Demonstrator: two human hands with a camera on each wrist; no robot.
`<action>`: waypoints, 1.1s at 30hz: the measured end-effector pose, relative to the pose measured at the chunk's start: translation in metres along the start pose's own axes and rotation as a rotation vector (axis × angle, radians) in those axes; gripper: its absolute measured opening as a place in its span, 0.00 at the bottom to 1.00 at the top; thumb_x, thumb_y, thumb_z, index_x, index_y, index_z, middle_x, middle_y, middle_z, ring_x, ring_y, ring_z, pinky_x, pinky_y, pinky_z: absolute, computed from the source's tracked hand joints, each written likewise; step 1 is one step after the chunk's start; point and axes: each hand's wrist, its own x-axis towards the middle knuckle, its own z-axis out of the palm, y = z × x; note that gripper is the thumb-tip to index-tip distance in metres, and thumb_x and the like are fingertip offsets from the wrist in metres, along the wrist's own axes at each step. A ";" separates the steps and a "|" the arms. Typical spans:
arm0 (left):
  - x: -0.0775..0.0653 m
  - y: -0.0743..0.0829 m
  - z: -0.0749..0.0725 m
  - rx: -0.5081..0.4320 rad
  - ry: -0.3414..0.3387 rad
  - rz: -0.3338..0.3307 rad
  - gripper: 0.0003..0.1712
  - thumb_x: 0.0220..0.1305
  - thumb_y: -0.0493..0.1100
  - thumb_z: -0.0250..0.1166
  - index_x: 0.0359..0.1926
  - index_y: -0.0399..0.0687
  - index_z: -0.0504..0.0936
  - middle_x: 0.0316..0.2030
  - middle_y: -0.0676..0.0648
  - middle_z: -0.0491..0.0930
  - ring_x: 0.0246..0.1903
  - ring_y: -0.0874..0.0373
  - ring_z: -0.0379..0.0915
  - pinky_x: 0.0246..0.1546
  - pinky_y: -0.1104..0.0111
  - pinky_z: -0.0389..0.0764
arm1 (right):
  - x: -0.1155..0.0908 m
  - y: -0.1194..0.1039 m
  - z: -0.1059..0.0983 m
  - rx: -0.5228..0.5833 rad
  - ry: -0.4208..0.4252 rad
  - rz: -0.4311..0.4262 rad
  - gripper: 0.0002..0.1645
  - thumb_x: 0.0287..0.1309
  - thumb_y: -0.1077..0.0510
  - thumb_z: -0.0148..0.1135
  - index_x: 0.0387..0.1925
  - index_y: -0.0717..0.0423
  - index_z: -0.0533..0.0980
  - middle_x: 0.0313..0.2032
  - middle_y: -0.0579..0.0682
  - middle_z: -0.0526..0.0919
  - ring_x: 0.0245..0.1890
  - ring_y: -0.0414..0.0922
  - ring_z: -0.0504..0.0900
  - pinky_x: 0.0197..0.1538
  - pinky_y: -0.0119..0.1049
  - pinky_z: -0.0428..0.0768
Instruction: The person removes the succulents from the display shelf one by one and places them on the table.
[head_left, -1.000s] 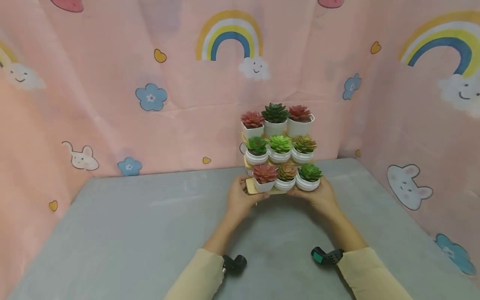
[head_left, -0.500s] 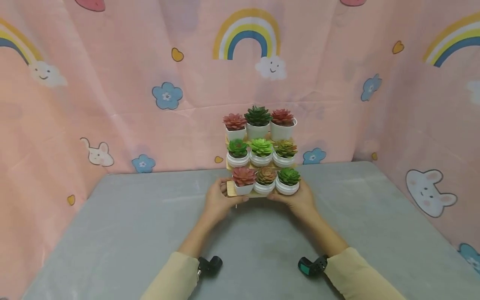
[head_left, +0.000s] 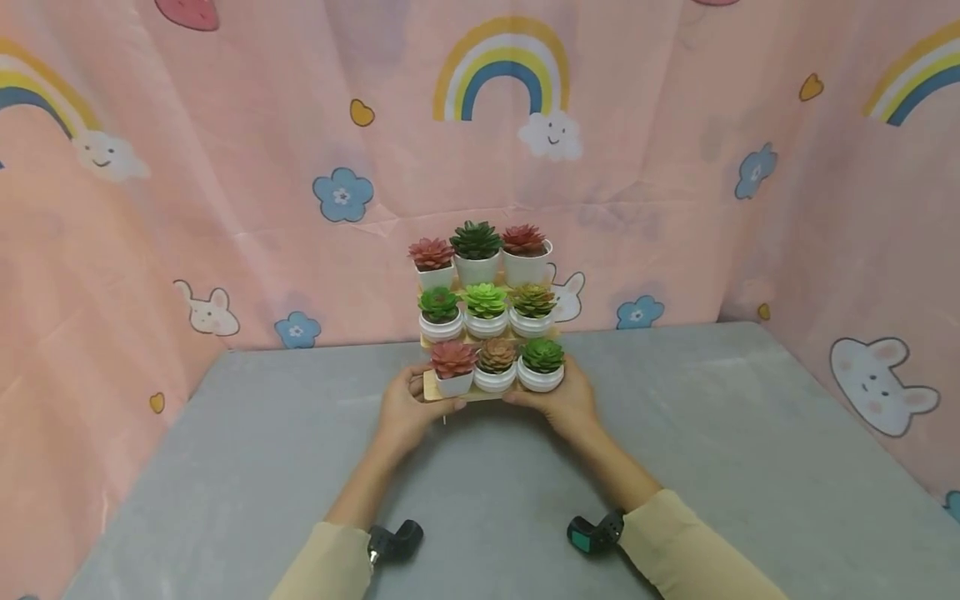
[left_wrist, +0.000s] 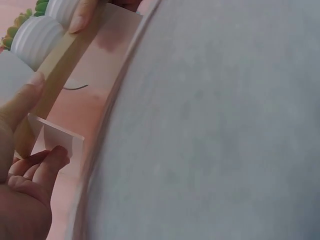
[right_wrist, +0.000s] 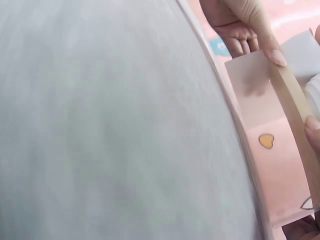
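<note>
A three-tier stand with pale wooden shelves (head_left: 432, 385) and see-through side panels (left_wrist: 62, 137) is held up near the back of the table. Several small succulents in white pots stand on it in rows, such as a bright green succulent (head_left: 485, 302) in the middle and a dark green succulent (head_left: 476, 240) on top. My left hand (head_left: 405, 412) grips the left end of the bottom shelf, thumb along its front edge. At the right end, my right hand (head_left: 564, 404) grips the same shelf, its thumb also in front. Most of the right hand's fingers are hidden in the head view.
Below the stand lies the grey table top (head_left: 300, 450), with a pink printed curtain (head_left: 247, 200) close behind and at both sides. Each wrist carries a black camera mount, a left mount (head_left: 396, 540) and a right mount (head_left: 595, 532).
Both hands have carried the stand leftward relative to the curtain, keeping their grip. The head view has turned somewhat left, so the curtain's prints sit farther right.
</note>
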 end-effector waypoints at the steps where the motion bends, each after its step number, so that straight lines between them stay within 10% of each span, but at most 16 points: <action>1: -0.001 0.002 0.000 0.006 0.004 -0.015 0.39 0.47 0.31 0.80 0.60 0.32 0.71 0.52 0.32 0.84 0.47 0.52 0.85 0.38 0.74 0.85 | 0.000 0.000 -0.001 0.010 -0.006 0.009 0.55 0.34 0.54 0.87 0.64 0.64 0.69 0.59 0.61 0.81 0.61 0.57 0.79 0.66 0.53 0.76; 19: -0.007 -0.006 -0.020 0.036 -0.061 0.009 0.41 0.54 0.30 0.75 0.68 0.36 0.67 0.59 0.34 0.80 0.53 0.48 0.83 0.41 0.74 0.86 | -0.018 0.015 0.002 0.028 -0.101 -0.034 0.52 0.47 0.48 0.81 0.71 0.51 0.65 0.65 0.55 0.77 0.65 0.52 0.76 0.64 0.52 0.77; 33: -0.006 -0.008 -0.028 0.086 -0.020 0.031 0.46 0.53 0.37 0.78 0.71 0.41 0.68 0.67 0.37 0.74 0.63 0.42 0.76 0.52 0.68 0.84 | -0.006 0.028 -0.014 0.238 -0.260 -0.015 0.46 0.53 0.60 0.76 0.72 0.57 0.65 0.66 0.62 0.76 0.64 0.57 0.79 0.50 0.26 0.84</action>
